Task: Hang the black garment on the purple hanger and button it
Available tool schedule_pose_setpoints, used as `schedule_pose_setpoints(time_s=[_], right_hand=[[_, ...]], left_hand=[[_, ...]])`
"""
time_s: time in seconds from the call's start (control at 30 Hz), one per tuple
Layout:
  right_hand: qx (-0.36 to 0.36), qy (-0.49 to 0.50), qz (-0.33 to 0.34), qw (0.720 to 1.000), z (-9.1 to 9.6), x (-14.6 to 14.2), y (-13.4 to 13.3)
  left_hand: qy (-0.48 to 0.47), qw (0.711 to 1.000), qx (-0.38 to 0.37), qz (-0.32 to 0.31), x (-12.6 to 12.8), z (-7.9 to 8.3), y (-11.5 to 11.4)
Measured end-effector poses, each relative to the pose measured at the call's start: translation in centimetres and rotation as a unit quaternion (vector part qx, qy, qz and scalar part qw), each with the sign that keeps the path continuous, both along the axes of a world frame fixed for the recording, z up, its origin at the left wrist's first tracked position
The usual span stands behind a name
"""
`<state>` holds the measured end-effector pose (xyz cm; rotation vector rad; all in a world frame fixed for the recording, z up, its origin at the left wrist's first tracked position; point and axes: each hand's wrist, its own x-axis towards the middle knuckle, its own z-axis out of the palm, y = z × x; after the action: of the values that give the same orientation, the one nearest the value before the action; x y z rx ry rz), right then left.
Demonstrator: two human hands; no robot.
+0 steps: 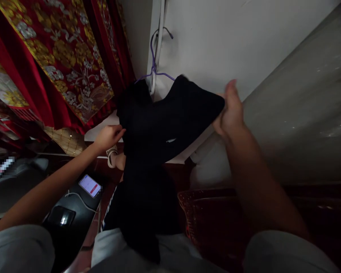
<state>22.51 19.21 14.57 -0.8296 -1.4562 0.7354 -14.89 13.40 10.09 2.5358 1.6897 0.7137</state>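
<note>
Head view, far left: I see red embroidered cloth (65, 57) hanging above a lit phone (90, 185), which lies on a black surface (83, 227) beside a pale cable (83, 201). Next, my left hand (109, 137) has its fingers closed in a pinch at the near side edge of a black shirt (159, 125). The shirt is mid-view, on a purple wire hanger (154, 69) in front of a pale panel (210, 41). Rightmost, my right hand (231, 112) grasps the sleeve end, thumb pointing up; its other fingers are partly hidden from me.
</note>
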Motion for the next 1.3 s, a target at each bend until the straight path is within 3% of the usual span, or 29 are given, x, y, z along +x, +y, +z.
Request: schedule_pose_setpoints(time_s=[0.07, 0.17, 0.3, 0.37, 0.47, 0.57, 0.7, 0.77, 0.83, 0.9, 0.97, 1.03, 1.1, 1.13, 1.2, 1.3], right_hand=[[0.001, -0.015, 0.019, 1.000, 1.3, -0.2, -0.8], [0.014, 0.032, 0.007, 0.999, 4.8, -2.0, -1.2], [-0.014, 0.176, 0.004, 0.984, 8.6, -5.4, -1.9], [0.020, 0.157, 0.032, 0.987, 8.4, -7.3, -3.4], [0.111, 0.001, 0.067, 0.992, 6.0, -9.8, -6.0], [0.157, -0.101, 0.059, 0.981, 3.8, -11.3, -6.1], [0.160, -0.094, 0.001, 0.983, 4.8, -10.9, -2.2], [0.167, -0.104, -0.006, 0.980, 5.7, -10.6, -1.1], [0.192, -0.139, 0.029, 0.971, 6.0, -10.9, -1.8], [0.245, -0.199, 0.116, 0.942, 5.3, -11.6, -4.4], [0.303, -0.276, 0.217, 0.886, 3.8, -12.3, -7.5], [0.339, -0.338, 0.282, 0.832, 2.2, -12.4, -9.8], [0.349, -0.355, 0.298, 0.815, 1.0, -11.7, -10.2], [0.344, -0.345, 0.282, 0.827, 0.6, -11.1, -9.8], [0.307, -0.297, 0.193, 0.883, 0.4, -9.7, -7.7], [0.190, -0.195, 0.042, 0.961, 0.0, -7.8, -3.5]], left_hand=[[-0.032, 0.999, 0.019, -0.011, 0.8, 0.4, 0.1], [-0.157, 0.986, 0.055, -0.031, 2.2, 1.6, 1.0], [-0.356, 0.932, 0.039, -0.060, 3.5, 4.8, 3.3], [-0.425, 0.902, -0.010, -0.080, 3.7, 7.0, 4.0], [-0.492, 0.854, -0.132, -0.110, 4.1, 10.1, 3.9], [-0.511, 0.815, -0.239, -0.135, 4.9, 11.9, 2.8], [-0.512, 0.815, -0.248, -0.106, 6.3, 12.9, 0.9], [-0.544, 0.797, -0.248, -0.081, 6.7, 13.6, 0.2], [-0.578, 0.770, -0.262, -0.070, 6.8, 14.4, -0.5], [-0.582, 0.760, -0.281, -0.069, 6.6, 14.6, -1.1], [-0.563, 0.779, -0.270, -0.057, 6.2, 13.9, -1.8], [-0.527, 0.814, -0.239, -0.046, 5.4, 12.1, -2.7], [-0.479, 0.850, -0.213, -0.050, 4.2, 10.0, -3.9], [-0.446, 0.870, -0.201, -0.060, 3.4, 9.1, -4.6], [-0.354, 0.920, -0.152, -0.078, 1.7, 8.2, -5.9], [-0.217, 0.969, -0.057, -0.105, -0.8, 9.2, -7.3]])
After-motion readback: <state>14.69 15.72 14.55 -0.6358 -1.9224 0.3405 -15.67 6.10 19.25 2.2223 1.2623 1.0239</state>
